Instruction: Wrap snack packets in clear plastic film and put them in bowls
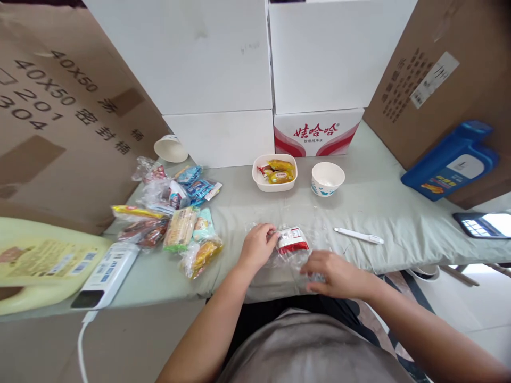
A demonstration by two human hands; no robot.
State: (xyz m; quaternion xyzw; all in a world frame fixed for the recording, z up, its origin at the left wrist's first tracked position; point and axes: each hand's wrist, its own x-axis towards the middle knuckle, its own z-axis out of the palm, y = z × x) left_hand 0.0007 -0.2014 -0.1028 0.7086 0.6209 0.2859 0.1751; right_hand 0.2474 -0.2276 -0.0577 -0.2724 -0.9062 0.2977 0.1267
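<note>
A small red-and-white snack packet [293,240] lies on a sheet of clear plastic film [315,236] near the front of the cloth-covered table. My left hand [258,248] is closed at the packet's left end, thumb and forefinger against it. To the right of the packet, my right hand [330,272] curls its fingers over crumpled film, with some of it between thumb and fingers. Further right rests a white utility knife [358,235]. Behind the packet stand a white plastic tub [274,186] with several wrapped snacks in it and a paper bowl [327,180].
At left lie several bagged snacks [179,229], a tipped paper bowl [171,149], a white power bank [107,276] with a cable, and a pale yellow jug [48,260]. White boxes [223,139] wall the back. A blue bottle [451,162] and phone [485,225] are at right.
</note>
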